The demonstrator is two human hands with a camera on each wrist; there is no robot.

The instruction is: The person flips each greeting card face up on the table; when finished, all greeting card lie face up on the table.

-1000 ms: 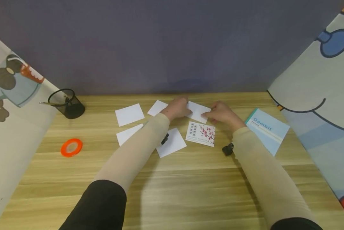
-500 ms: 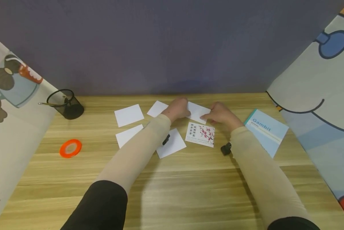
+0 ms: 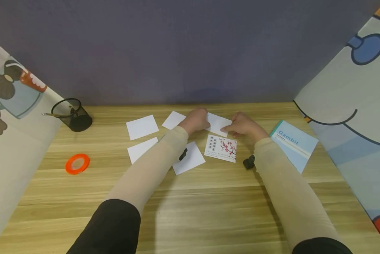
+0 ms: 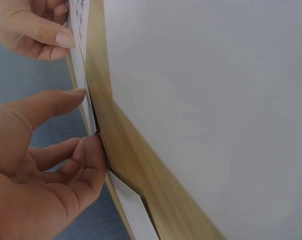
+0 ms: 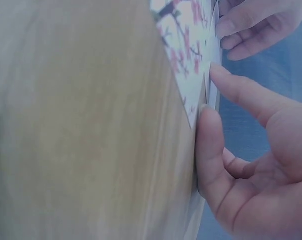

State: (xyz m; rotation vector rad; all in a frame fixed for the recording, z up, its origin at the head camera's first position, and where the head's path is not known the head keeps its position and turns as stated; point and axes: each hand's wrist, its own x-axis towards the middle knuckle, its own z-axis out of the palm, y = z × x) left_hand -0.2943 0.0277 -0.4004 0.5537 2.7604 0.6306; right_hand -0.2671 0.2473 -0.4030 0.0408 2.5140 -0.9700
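In the head view, a white card (image 3: 219, 123) is at the back of the table between both hands. My left hand (image 3: 195, 120) pinches it at its left end, thumb and fingertips at the edge. At the opposite end my right hand (image 3: 245, 127) pinches it between thumb and index finger. The left wrist view shows the left hand's thumb (image 4: 66, 101) on the card's face. Just in front of it lies a card printed with pink blossoms and dark characters (image 3: 221, 148). My left forearm partly covers some other white cards, including one (image 3: 191, 158) below the wrist.
More white cards lie left of the hands, one in full view (image 3: 142, 127). Further left are an orange ring-shaped roll (image 3: 77, 164) and a black mesh pen holder (image 3: 77, 118). A light blue "Gambit" book (image 3: 294, 144) lies on the right. A grey partition (image 3: 183, 53) rises behind the table.
Both hands keep their places at the white card. The whole view has shifted slightly; no card has visibly moved.
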